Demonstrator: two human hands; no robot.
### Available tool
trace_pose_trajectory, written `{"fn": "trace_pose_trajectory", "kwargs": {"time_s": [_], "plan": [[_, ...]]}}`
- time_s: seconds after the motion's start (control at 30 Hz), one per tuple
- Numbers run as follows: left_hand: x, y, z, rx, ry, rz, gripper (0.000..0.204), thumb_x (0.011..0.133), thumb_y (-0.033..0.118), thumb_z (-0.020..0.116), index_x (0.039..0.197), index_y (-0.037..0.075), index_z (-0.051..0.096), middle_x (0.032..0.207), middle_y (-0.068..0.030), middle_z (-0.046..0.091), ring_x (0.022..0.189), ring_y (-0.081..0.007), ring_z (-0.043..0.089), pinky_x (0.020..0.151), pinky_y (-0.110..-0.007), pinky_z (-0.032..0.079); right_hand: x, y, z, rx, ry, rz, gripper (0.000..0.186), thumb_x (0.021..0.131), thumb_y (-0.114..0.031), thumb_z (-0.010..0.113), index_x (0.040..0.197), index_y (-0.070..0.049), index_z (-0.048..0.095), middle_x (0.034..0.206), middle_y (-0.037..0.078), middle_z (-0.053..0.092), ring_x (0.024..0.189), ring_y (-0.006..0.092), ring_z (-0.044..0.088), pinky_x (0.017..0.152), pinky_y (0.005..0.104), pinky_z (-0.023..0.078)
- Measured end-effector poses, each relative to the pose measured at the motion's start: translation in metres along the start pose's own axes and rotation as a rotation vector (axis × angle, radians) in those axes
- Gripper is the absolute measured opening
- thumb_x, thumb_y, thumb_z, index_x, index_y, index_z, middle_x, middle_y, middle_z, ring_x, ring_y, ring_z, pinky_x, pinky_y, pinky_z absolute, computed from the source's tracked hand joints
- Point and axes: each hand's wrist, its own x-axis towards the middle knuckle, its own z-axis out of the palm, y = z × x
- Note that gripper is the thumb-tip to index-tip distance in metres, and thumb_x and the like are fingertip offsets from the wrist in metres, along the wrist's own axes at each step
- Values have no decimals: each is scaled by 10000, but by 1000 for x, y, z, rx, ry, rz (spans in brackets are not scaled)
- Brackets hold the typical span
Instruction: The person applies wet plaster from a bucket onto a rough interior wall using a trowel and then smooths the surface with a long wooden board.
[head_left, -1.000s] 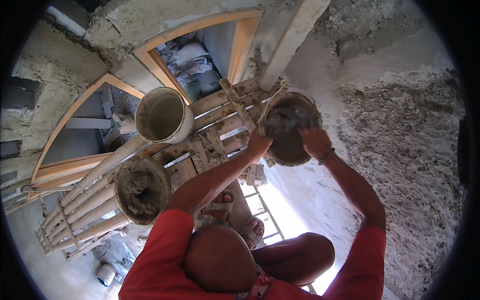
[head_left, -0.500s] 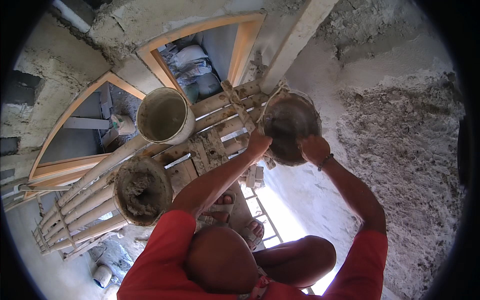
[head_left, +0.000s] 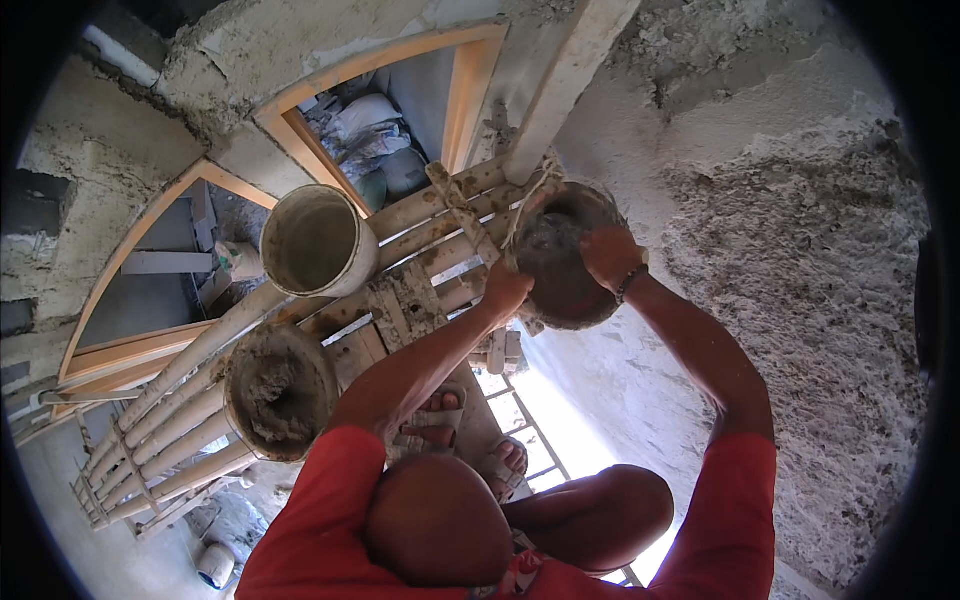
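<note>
My left hand (head_left: pixel 507 287) grips the near-left rim of a mortar-stained bucket (head_left: pixel 555 285) holding wet, dark grey mix, at the right end of a plank platform. My right hand (head_left: pixel 608 255) reaches into that bucket from the right, fingers curled down at the mix; what they hold, if anything, is hidden. An empty-looking pale bucket (head_left: pixel 310 240) stands upright to the left. A third bucket (head_left: pixel 282 390), with lumpy grey mortar, sits lower left, by my left arm.
The slatted platform (head_left: pixel 405 310) carries my sandalled feet (head_left: pixel 440 415), with gaps showing brightness below. A wooden post (head_left: pixel 560 100) rises at the back. Two arched wooden frames (head_left: pixel 470 95) open onto sacks and rubble. A rough plastered wall (head_left: pixel 780 300) runs along the right, a bamboo railing (head_left: pixel 150 460) lower left.
My right hand has moved up and slightly left within the bucket, and the surface of the grey mix has shifted. My left hand stays on the rim.
</note>
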Motion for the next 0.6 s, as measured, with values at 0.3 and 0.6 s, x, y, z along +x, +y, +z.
{"fn": "trace_pose_trajectory", "kwargs": {"time_s": [0.3, 0.6], "plan": [[44, -36, -10, 91, -50, -115, 372, 710, -6, 625, 1076, -7, 561, 743, -85, 575, 585, -196, 595, 500, -414, 606, -38, -15, -17, 74, 25, -296, 125, 855, -128, 562, 842, -32, 642, 652, 141, 637, 609, 303, 664, 547, 441, 529], [43, -44, -13, -28, -112, -131, 340, 732, 9, 606, 1069, -6, 559, 715, -48, 518, 538, -152, 550, 487, -405, 618, -67, 18, -78, 25, -177, -176, 238, 975, -209, 484, 970, -100, 696, 720, 117, 662, 729, 299, 700, 633, 450, 568]]}}
